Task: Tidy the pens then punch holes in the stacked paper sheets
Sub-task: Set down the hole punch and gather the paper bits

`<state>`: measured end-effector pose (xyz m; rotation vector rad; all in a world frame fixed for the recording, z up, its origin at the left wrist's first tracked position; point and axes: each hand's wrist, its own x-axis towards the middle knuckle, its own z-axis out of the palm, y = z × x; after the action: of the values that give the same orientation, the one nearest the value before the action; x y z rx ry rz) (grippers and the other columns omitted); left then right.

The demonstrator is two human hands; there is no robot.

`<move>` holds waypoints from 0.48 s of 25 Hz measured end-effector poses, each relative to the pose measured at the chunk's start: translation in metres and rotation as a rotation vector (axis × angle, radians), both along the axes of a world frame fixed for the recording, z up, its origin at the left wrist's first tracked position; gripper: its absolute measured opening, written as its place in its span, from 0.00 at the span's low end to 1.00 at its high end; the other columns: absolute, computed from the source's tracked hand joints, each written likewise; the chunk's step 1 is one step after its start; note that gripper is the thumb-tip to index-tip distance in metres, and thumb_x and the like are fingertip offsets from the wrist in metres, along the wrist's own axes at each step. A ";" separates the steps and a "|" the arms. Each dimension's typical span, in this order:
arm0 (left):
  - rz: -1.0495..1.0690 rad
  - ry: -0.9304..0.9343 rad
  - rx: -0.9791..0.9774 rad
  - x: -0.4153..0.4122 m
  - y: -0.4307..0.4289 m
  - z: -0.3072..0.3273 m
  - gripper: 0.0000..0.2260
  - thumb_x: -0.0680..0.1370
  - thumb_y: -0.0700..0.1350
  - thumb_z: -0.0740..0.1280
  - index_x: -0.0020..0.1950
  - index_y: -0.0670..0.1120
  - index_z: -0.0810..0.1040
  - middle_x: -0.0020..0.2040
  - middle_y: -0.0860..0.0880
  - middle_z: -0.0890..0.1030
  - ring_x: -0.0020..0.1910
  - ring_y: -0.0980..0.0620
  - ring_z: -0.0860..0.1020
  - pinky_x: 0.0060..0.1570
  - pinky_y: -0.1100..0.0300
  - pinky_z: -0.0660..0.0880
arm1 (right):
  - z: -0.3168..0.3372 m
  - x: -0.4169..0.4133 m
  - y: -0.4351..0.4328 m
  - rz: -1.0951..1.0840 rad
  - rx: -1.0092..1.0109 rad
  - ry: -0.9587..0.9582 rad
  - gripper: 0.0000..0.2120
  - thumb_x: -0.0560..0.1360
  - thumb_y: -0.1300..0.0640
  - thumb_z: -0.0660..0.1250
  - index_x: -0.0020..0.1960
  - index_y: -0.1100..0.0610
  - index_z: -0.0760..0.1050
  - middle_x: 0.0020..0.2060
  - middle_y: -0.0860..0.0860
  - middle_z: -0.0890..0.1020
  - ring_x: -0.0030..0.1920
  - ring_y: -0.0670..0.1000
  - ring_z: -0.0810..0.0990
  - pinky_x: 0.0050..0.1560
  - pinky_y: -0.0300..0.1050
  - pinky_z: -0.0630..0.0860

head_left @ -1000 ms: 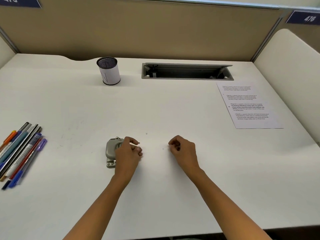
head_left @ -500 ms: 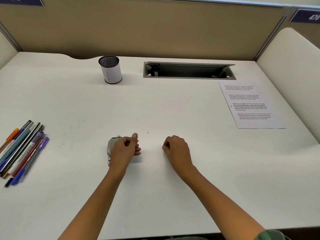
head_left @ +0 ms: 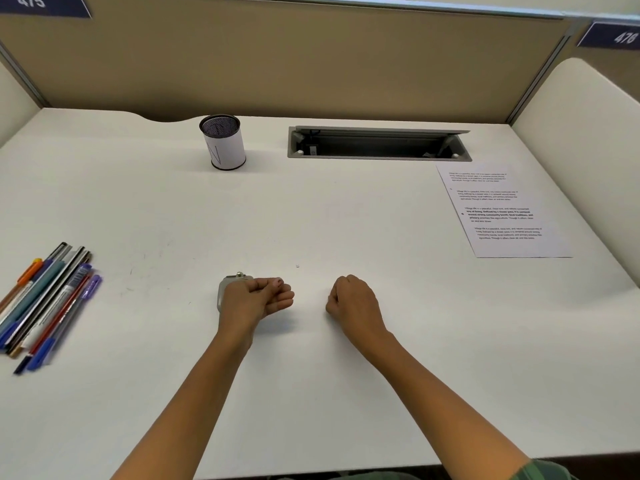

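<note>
On left hand [head_left: 256, 299], fingers [head_left: 282, 301] curled, gripping nothing; right hand [head_left: 353, 301] same. Behind left hand, half hidden: grey metal hole punch [head_left: 225, 291]. Loose coloured pens [head_left: 48, 299] at left edge of white table [head_left: 346, 220]; black mesh pen cup [head_left: 225, 143] upper centre; printed paper sheets [head_left: 502, 209] at right. Best: gather pens as bundle, drop upright into cup.

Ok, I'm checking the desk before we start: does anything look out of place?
The pens lie loose in a slanted bunch at the left of the desk, far from the mesh cup. The paper sits askew at right. A tiny white speck lies mid-desk.
</note>
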<state>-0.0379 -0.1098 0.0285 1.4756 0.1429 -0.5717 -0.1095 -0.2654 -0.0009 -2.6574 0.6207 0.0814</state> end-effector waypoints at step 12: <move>-0.142 -0.141 0.337 -0.015 -0.013 -0.027 0.14 0.82 0.40 0.54 0.42 0.41 0.77 0.36 0.46 0.77 0.32 0.52 0.74 0.34 0.62 0.74 | 0.001 -0.017 -0.018 -0.045 0.260 -0.265 0.02 0.73 0.63 0.69 0.44 0.60 0.81 0.40 0.52 0.83 0.41 0.50 0.78 0.44 0.41 0.75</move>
<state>-0.0528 -0.1225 0.0018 1.8590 0.0236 -0.5744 -0.1264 -0.2830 -0.0001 -2.3496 0.5414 -0.1885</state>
